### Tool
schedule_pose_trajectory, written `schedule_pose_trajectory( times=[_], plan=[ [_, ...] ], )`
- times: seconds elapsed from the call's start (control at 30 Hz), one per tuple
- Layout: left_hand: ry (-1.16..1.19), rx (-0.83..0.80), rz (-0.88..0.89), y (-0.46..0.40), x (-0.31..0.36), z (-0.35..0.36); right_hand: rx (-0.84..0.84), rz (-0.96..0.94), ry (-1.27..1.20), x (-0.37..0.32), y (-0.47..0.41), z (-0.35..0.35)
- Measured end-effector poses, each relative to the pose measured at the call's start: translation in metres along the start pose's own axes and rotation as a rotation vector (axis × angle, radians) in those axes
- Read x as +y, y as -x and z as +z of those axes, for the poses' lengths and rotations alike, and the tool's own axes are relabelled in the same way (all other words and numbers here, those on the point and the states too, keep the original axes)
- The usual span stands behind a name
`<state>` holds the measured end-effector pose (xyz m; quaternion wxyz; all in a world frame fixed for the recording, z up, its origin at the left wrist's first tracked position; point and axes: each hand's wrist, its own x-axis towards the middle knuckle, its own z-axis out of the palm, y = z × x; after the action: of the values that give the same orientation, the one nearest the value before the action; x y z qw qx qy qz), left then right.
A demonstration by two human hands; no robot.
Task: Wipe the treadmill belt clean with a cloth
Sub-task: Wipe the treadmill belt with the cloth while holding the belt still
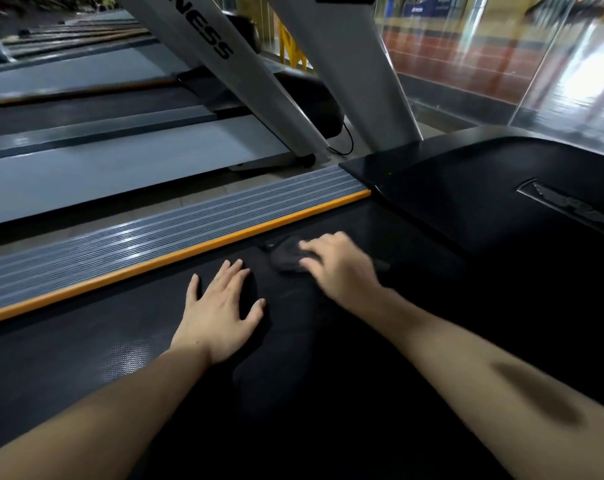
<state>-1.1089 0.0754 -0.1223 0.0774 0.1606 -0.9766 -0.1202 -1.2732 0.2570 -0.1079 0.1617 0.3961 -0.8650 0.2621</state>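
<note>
Belt (86,358): L hand (221,306) flat; cloth (288,256) under R hand (338,265).

The black letters "NESS" run along the grey upright (203,46) of the treadmill at far left, the start of the word cut off by the frame edge. A blue sign (420,8) at far right carries lettering too blurred to read.

The right hand (331,261) is motion-blurred and hides part of the dark cloth (288,257), and lettering on the upright (203,32) is cut off.
</note>
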Motion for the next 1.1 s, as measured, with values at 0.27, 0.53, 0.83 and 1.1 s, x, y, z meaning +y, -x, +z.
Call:
schedule_pose_trajectory(
  times=[0.27,0.53,0.83,1.1],
  plan=[
    [-0.014,-0.007,-0.006,0.0,0.001,-0.001,0.099,0.439,0.325,0.083,-0.03,-0.034],
    [-0.057,-0.007,0.015,0.001,0.001,0.0,-0.007,-0.04,0.053,-0.007,0.013,-0.007],
    [-0.038,-0.006,0.022,-0.001,0.0,0.002,0.085,0.449,0.291,0.077,-0.014,-0.035],
    [-0.072,-0.026,0.028,0.0,-0.001,0.0,-0.025,-0.005,0.063,0.002,0.021,-0.015]
  ],
)
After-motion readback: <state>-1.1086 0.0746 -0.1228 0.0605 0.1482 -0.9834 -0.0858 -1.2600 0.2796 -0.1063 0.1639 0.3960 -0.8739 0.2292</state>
